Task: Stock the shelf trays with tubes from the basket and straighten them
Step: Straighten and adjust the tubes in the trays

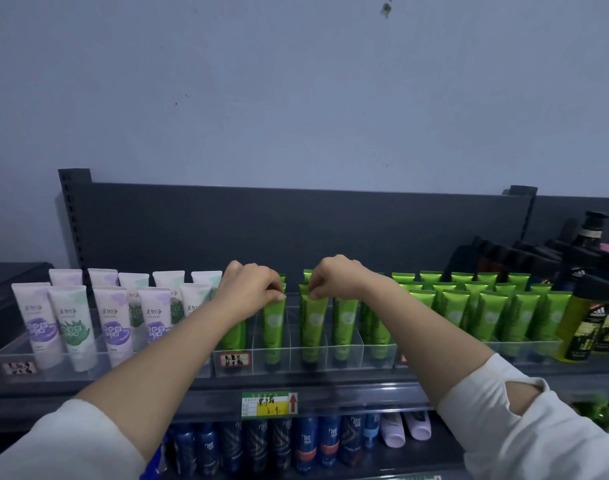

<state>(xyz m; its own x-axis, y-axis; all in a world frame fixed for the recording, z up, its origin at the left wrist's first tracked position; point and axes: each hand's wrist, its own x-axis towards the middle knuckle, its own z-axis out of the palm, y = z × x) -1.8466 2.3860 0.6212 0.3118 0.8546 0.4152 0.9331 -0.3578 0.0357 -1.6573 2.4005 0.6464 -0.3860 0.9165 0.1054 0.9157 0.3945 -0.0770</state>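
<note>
Green tubes stand cap-down in a clear divided tray (344, 356) on the top shelf. My left hand (252, 289) pinches the top edge of one green tube (274, 327) in a front slot. My right hand (334, 277) pinches the top edge of the neighbouring green tube (311, 327). Both tubes stand upright in their slots. More green tubes (486, 306) fill a second tray to the right. The basket is out of view.
White tubes with purple and green prints (74, 323) stand in a clear tray at the left. Dark bottles (587, 327) stand at the far right. A price label (269, 404) hangs on the shelf edge. Blue cans (306, 445) fill the shelf below.
</note>
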